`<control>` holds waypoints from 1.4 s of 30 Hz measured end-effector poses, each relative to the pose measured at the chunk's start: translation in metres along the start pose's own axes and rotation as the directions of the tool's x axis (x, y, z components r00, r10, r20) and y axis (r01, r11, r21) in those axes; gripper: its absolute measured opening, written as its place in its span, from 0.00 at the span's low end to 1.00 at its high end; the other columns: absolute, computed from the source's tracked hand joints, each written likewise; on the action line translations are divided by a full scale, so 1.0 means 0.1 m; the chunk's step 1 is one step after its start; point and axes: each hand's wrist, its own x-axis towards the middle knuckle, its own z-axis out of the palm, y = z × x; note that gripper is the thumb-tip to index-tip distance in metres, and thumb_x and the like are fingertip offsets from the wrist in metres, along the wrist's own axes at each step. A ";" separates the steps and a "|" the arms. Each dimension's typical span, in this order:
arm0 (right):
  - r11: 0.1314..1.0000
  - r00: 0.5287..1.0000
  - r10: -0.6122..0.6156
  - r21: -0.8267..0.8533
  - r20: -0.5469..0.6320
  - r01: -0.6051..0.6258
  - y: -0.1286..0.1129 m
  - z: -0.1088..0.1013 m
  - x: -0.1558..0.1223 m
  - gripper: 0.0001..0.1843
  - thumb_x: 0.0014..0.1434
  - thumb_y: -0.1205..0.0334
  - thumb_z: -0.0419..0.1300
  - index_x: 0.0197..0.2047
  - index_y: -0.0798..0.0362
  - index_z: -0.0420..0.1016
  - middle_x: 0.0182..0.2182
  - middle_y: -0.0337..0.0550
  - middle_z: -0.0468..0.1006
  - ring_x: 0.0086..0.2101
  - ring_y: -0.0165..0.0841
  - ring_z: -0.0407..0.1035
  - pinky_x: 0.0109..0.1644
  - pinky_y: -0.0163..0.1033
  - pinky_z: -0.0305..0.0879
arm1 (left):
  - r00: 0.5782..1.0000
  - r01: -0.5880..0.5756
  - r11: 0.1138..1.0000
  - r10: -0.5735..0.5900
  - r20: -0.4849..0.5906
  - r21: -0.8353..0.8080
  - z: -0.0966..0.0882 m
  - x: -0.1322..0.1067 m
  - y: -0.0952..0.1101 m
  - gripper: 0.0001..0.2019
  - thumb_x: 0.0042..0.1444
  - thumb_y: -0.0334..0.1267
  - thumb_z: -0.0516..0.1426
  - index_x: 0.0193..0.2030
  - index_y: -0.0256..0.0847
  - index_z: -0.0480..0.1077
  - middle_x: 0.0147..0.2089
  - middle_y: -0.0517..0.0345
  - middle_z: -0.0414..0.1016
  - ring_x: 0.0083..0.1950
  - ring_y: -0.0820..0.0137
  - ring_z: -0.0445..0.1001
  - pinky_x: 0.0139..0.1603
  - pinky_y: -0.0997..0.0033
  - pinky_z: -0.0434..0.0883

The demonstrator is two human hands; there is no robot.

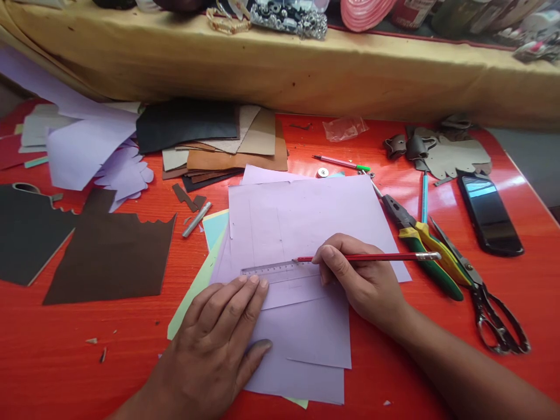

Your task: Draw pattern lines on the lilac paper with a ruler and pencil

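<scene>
My left hand [223,326] lies flat, its fingertips pressing the near edge of a clear ruler [266,270] and the paper under it. A sheet of lilac paper [324,210] with thin pencil lines carries the ruler. In my right hand [354,274] is a red pencil [380,256], pinched near its point, with the tip touching the paper at the ruler's upper edge. More lilac sheets [306,332] and a green sheet [196,291] lie below, partly covered by my hands.
To the right lie pliers [429,251], scissors [485,297] and a phone [490,216]. Leather pieces [188,128] are stacked at the back, with brown leather [114,256] at the left. A pink pen [336,161] lies behind the paper on the red table [131,356].
</scene>
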 end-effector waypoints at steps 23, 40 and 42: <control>0.997 0.996 0.057 0.054 -0.067 -0.053 -0.01 0.00 -0.02 0.23 0.80 0.48 0.59 0.34 0.49 0.78 0.22 0.36 0.75 0.25 0.32 0.69 0.33 0.40 0.65 | 1.000 -0.003 1.000 0.003 0.001 0.009 -0.01 0.01 0.01 0.29 0.80 0.47 0.54 0.81 0.38 0.62 0.67 0.44 0.79 0.70 0.56 0.71 0.82 0.57 0.52; 0.999 0.997 0.046 0.019 -0.066 -0.045 -0.02 0.01 -0.02 0.23 0.80 0.47 0.59 0.34 0.50 0.78 0.23 0.36 0.75 0.24 0.32 0.70 0.33 0.40 0.66 | 1.000 0.003 1.000 -0.003 0.003 0.019 -0.01 0.01 0.01 0.28 0.80 0.48 0.53 0.80 0.38 0.64 0.66 0.44 0.79 0.69 0.56 0.73 0.81 0.56 0.53; 0.999 0.997 0.048 0.013 -0.066 -0.047 -0.03 0.00 -0.02 0.23 0.80 0.47 0.59 0.34 0.50 0.78 0.23 0.37 0.76 0.25 0.33 0.70 0.33 0.41 0.67 | 1.000 0.004 1.000 -0.004 0.004 0.015 -0.01 0.01 0.01 0.28 0.80 0.48 0.53 0.80 0.39 0.64 0.67 0.44 0.79 0.70 0.56 0.73 0.81 0.56 0.53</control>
